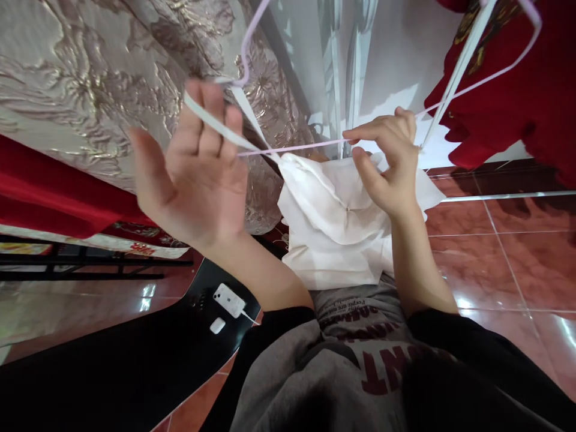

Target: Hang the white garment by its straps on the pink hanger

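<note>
My left hand is raised with the palm toward me and the fingers stretched out. A white strap lies across its fingertips and runs down to a white garment. The garment hangs bunched from the thin bar of a lilac hanger. My right hand pinches that bar with thumb and forefinger, right above the cloth. The hanger's hook curves up behind my left fingers.
A gold-patterned brocade cloth hangs at the left over red fabric. A red garment hangs on another pale hanger at the upper right. A white phone on a cable lies on a black surface. Glossy red floor tiles lie below.
</note>
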A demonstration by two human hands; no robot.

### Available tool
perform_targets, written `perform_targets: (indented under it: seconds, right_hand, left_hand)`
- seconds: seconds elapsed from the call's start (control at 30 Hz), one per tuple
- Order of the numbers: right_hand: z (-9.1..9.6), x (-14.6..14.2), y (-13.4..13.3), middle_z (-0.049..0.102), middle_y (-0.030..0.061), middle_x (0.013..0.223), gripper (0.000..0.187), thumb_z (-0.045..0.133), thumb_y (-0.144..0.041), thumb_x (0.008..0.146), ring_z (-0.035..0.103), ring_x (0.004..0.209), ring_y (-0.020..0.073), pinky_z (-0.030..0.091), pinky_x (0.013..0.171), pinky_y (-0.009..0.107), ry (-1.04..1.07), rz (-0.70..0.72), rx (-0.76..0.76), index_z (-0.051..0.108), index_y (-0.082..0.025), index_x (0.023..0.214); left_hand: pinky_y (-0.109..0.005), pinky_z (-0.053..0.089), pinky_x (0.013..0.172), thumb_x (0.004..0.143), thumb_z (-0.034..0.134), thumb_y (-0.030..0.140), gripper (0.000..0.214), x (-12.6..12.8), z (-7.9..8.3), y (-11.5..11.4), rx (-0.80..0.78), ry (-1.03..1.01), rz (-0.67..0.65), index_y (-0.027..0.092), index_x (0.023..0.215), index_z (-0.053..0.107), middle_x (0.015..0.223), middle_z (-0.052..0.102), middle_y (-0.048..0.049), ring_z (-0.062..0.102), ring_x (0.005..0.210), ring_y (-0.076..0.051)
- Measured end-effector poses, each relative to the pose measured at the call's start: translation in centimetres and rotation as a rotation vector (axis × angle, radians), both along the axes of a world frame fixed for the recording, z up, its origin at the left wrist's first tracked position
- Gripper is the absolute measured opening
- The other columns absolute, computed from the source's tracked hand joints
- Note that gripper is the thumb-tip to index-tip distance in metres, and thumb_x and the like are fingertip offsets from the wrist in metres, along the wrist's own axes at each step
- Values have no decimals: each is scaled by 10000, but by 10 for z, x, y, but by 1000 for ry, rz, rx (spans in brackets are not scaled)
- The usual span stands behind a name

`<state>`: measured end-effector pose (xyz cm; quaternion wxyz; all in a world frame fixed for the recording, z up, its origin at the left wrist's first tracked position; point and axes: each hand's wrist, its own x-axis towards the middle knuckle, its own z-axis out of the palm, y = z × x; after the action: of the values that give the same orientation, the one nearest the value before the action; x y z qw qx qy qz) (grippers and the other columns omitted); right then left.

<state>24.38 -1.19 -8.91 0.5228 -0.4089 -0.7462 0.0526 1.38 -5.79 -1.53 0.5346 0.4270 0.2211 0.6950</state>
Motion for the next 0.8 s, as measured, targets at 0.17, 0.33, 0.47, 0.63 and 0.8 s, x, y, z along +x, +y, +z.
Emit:
perform_targets:
  seconds: [0.17,0.33,0.47,0.63,0.8]
  right_hand:
    - [2,0,-2,610,-18,927,230,473,-307,844,531,972,140,238,1139,440,-69,0,-12,556,-329,1058]
    - [3,-8,-7,602,-19,1010,258,450,-342,853,515,1042,149,210,1161,431,-89,1,-42,528,-342,1100]
    - [8,-18,-12,580,-23,1102,312,484,-317,840,504,1089,155,227,1147,432,-111,34,-45,500,-348,1150]
    - [15,-10,-21,558,-6,1084,235,468,-279,844,511,1099,160,392,1031,407,229,-42,164,583,-282,1049]
    - [7,21,-8,555,1,984,358,462,-50,697,539,972,117,448,890,312,704,-262,158,620,-225,967]
  left_hand:
    - [-163,464,889,997,6,392,555,-8,-10,13,0,-96,373,97,1049,473,1287,485,-93,463,1207,-108]
    - [-165,461,542,961,332,268,259,-7,-49,19,-226,-6,397,135,1079,520,1294,501,-87,606,877,-121]
    - [-168,311,400,973,326,217,283,22,-49,22,-94,59,150,135,1098,567,1095,598,-101,560,665,-114]
    - [-195,300,439,935,453,192,175,42,-48,27,24,138,219,188,977,622,815,551,-50,466,579,-113]
    - [-225,298,462,940,419,161,199,39,-49,27,2,164,216,190,958,615,793,535,-45,411,539,-112]
